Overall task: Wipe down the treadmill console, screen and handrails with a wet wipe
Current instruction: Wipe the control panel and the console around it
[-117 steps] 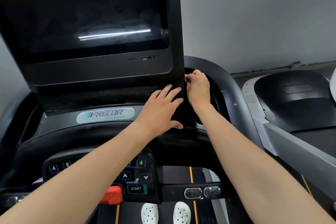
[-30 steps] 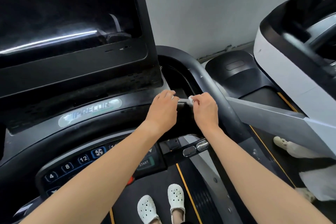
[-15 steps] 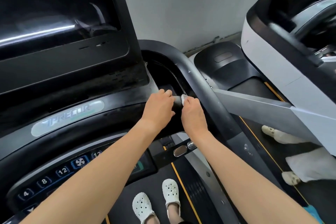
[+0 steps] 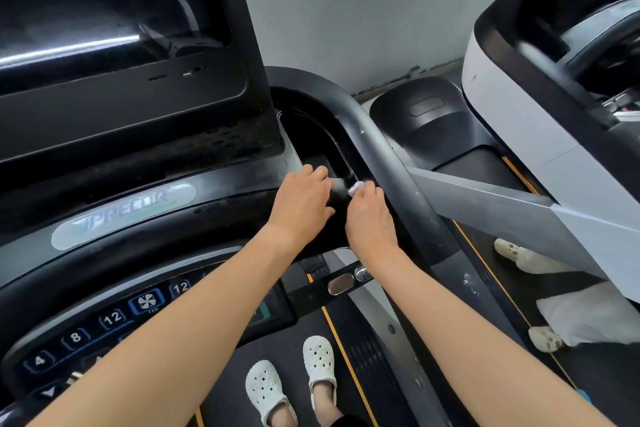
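Note:
The black treadmill console (image 4: 221, 198) carries a large dark screen (image 4: 104, 14) at the upper left and a button panel (image 4: 114, 317) below. A curved black handrail (image 4: 384, 156) runs down its right side. Both hands meet at the console's right end, beside a recessed tray (image 4: 311, 139). My right hand (image 4: 369, 215) pinches a small white wet wipe (image 4: 355, 186) at its fingertips. My left hand (image 4: 303, 204) has curled fingers and holds the wipe's other end, a thin pale strip (image 4: 337, 181) stretched between the two hands.
A second treadmill (image 4: 540, 121), white and black, stands close on the right, with another person's white shoes (image 4: 505, 248) on its belt. My own white clogs (image 4: 318, 362) stand on the belt below. A grey wall rises behind.
The hands came down from the screen's lower right corner to the console's right end. Over the last second they drew closer together and the view shifted slightly.

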`<action>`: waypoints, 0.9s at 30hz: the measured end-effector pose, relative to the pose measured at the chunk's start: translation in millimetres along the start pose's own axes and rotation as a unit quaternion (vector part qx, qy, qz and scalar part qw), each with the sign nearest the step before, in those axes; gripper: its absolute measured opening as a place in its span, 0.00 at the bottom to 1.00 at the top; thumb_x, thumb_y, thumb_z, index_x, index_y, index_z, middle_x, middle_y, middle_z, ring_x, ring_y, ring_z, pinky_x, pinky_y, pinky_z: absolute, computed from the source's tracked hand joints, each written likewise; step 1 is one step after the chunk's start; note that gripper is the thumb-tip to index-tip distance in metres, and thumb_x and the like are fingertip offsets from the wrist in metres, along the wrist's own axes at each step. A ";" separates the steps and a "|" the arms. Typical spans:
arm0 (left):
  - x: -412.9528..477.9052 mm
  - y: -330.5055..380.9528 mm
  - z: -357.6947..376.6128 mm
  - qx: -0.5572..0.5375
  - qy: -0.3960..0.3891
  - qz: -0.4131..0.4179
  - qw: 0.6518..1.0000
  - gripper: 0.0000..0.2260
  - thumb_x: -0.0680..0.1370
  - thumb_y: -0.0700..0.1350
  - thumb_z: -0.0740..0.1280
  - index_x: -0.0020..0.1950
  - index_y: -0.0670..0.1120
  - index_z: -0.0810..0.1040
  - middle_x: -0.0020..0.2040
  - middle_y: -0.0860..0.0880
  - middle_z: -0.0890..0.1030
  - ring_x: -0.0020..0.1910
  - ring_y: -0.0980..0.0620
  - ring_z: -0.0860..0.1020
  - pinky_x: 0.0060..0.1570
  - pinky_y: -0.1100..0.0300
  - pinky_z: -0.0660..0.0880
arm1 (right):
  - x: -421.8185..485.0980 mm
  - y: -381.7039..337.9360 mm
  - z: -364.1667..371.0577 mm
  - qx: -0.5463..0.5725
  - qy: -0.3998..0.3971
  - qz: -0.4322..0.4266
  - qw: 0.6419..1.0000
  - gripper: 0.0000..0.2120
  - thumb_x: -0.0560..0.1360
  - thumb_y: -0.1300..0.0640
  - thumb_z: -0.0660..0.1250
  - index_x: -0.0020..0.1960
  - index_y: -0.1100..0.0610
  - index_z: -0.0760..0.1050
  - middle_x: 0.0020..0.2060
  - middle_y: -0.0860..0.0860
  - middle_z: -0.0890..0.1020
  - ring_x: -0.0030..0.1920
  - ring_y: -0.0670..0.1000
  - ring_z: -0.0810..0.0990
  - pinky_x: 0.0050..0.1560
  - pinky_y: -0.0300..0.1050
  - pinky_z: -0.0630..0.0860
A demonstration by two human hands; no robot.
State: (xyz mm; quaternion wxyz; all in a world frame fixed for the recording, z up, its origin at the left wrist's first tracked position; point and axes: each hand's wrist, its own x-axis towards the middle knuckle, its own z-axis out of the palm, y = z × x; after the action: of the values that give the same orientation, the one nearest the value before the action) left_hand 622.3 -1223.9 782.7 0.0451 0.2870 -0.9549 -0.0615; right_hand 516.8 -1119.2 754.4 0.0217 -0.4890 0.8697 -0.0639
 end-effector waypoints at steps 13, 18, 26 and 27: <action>-6.7 2.4 6.1 0.010 0.013 0.001 1.000 0.19 0.78 0.56 0.70 0.65 0.48 0.77 0.57 0.52 0.76 0.53 0.49 0.72 0.54 0.55 0.71 | -18.2 10.9 8.4 0.017 0.026 0.016 0.999 0.14 0.77 0.69 0.67 0.62 0.63 0.74 0.49 0.54 0.75 0.44 0.49 0.73 0.38 0.39 0.72; -7.9 3.7 7.8 0.014 0.023 0.003 1.000 0.20 0.78 0.55 0.71 0.66 0.47 0.77 0.58 0.51 0.76 0.55 0.49 0.73 0.56 0.54 0.72 | -7.3 8.8 4.2 0.010 0.029 0.000 1.000 0.18 0.74 0.70 0.71 0.63 0.64 0.75 0.51 0.56 0.77 0.46 0.52 0.77 0.41 0.41 0.77; -12.4 8.1 10.8 0.055 0.024 0.010 0.998 0.18 0.79 0.54 0.70 0.65 0.46 0.77 0.56 0.50 0.78 0.52 0.49 0.75 0.55 0.54 0.73 | 15.4 -2.3 -13.4 -0.032 -0.028 -0.007 0.999 0.20 0.79 0.67 0.66 0.70 0.63 0.70 0.61 0.59 0.74 0.55 0.54 0.79 0.54 0.45 0.79; -13.2 9.2 11.6 0.064 0.026 0.012 0.998 0.18 0.79 0.55 0.69 0.64 0.46 0.77 0.56 0.50 0.78 0.52 0.48 0.75 0.55 0.54 0.73 | 7.0 1.7 -11.6 -0.036 -0.029 -0.009 0.999 0.20 0.79 0.68 0.65 0.70 0.63 0.69 0.60 0.58 0.74 0.54 0.54 0.79 0.53 0.44 0.78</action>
State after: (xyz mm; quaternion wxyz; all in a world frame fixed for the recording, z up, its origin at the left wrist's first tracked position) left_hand 626.9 -1208.0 771.9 0.0517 0.2794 -0.9588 0.0076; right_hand 510.6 -1123.3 765.8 0.0285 -0.4986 0.8661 -0.0187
